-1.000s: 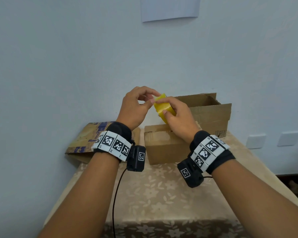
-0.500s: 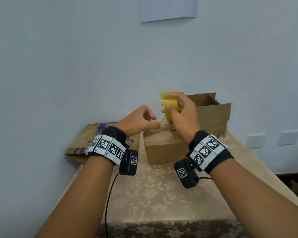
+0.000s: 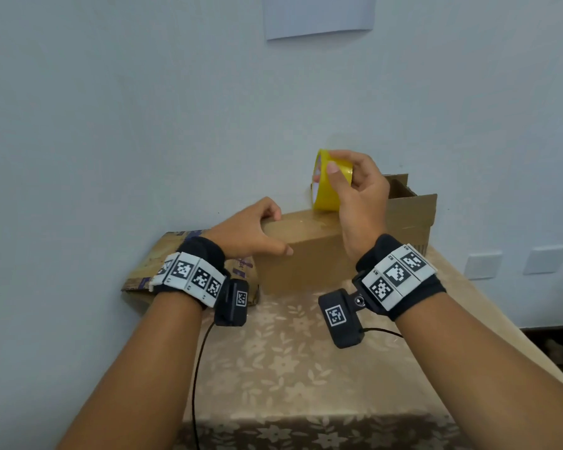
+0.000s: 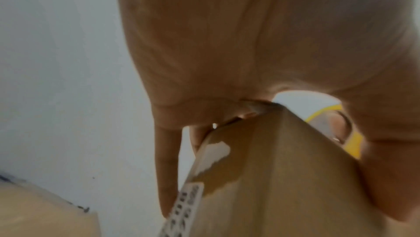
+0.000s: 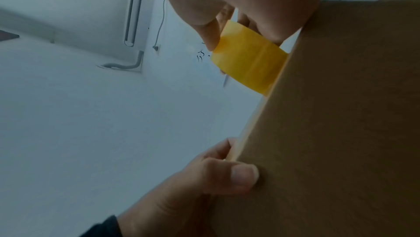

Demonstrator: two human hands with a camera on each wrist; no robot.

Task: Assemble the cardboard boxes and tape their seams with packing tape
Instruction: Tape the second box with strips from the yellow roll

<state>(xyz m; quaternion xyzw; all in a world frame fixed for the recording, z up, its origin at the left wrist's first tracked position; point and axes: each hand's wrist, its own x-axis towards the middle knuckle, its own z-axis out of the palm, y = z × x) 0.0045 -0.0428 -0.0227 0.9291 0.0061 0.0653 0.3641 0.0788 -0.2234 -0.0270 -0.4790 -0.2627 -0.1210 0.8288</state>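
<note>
light: soft, even, dim-bluish | head view: sharp, wide-angle bowing | wrist views: blurred, soft close up

Left hand (image 3: 247, 233) clamps thumb and curled fingers (image 3: 271, 207) over an edge; right hand (image 3: 359, 198), raised, grips.

No text can be read; the label (image 4: 186, 210) on the cardboard box (image 4: 284, 178) is blurred.

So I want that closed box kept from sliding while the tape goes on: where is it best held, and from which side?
Probably at its left end, from above: the closed box has a square top edge there, and the left hand already grips it, fingers over the top and thumb on the near face. That leaves the top free for the tape roll in the right hand.
</note>
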